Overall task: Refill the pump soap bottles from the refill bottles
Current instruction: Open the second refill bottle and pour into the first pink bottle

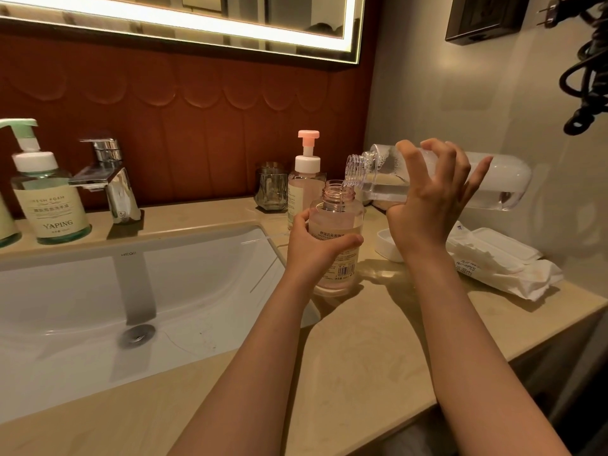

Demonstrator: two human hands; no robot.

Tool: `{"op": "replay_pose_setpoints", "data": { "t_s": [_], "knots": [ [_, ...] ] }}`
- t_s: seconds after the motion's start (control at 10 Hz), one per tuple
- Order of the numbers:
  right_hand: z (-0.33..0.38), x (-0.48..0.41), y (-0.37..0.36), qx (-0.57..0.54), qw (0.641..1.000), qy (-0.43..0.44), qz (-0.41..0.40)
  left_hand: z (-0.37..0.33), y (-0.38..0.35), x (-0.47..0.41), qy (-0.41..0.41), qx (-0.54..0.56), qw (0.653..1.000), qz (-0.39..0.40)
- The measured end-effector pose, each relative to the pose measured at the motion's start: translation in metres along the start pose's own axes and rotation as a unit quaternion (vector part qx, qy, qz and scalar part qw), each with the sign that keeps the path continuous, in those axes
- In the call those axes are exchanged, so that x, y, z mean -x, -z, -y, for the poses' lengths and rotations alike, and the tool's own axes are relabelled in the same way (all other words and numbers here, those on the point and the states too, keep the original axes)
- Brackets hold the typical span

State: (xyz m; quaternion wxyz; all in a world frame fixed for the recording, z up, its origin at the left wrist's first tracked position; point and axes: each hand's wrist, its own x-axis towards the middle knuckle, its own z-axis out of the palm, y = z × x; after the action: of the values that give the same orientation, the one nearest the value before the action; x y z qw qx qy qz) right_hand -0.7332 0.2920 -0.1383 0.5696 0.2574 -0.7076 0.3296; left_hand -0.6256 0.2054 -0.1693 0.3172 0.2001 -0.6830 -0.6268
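Refill bottle [503,179] — clear, cylindrical, tipped — gripped by right hand [427,205], left hand [312,251] curled round pinkish bottle [339,218]

We held the uncapped pink bottle [339,222] upright at the right rim of the sink [197,274], partly filled. The clear refill bottle [496,179], tipped nearly level to the sink's right, had its threaded mouth just over that open neck. A pink pump bottle [304,187] stood beyond the sink's far right corner, and a green pump bottle [49,199] beyond its far left.
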Motion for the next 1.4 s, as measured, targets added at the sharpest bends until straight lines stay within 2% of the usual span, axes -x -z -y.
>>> {"op": "replay_pose_setpoints", "data": {
  "t_s": [1.4],
  "knots": [
    [-0.0017, -0.0008, -0.0036, 0.01, 1.0, 0.009, -0.023, 0.001, -0.0009, -0.0002, 0.001, 0.012, 1.0, -0.004]
  ]
}}
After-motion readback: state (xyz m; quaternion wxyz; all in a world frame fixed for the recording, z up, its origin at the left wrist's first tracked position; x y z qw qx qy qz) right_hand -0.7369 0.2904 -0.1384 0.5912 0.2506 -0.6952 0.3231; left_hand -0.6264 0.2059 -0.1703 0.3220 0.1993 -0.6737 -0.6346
